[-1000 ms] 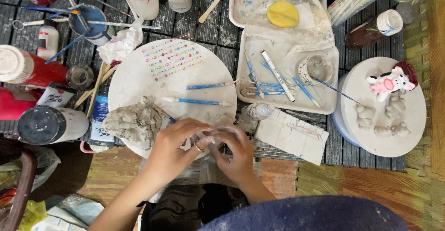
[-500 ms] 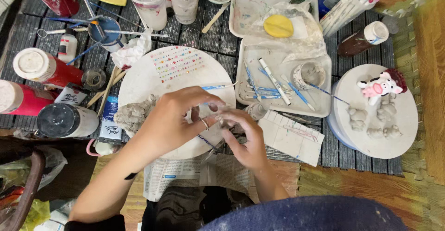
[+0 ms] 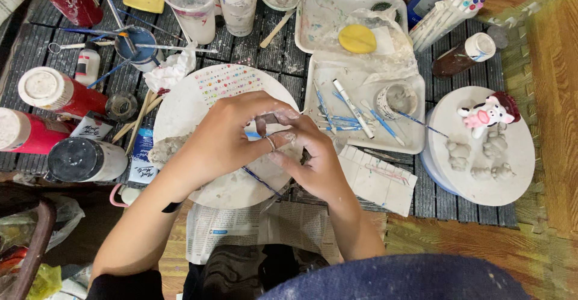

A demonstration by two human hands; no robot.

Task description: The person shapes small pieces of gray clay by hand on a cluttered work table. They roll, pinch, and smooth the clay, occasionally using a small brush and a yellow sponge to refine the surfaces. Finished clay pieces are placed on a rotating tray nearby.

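Observation:
Both my hands meet over a round white board [image 3: 186, 104] on the dark slatted table. My left hand [image 3: 226, 134] and my right hand [image 3: 313, 155] pinch a small piece of grey clay [image 3: 268, 122] between their fingertips. A lump of grey clay [image 3: 165, 149] lies on the board's left edge, partly hidden by my left hand. A thin blue tool [image 3: 259, 181] lies on the board under my hands. A sheet of coloured stickers [image 3: 226, 83] rests on the board's far side.
A white tray [image 3: 409, 137] with blue tools and a clay cup stands to the right. Further right, a round board [image 3: 512, 173] carries small clay figures and a painted cow. Paint bottles [image 3: 60, 95] lie at left; cups [image 3: 189, 5] and brushes stand behind.
The view has shifted and my hands sit higher over the white board than a second ago. They stay joined on the small clay piece.

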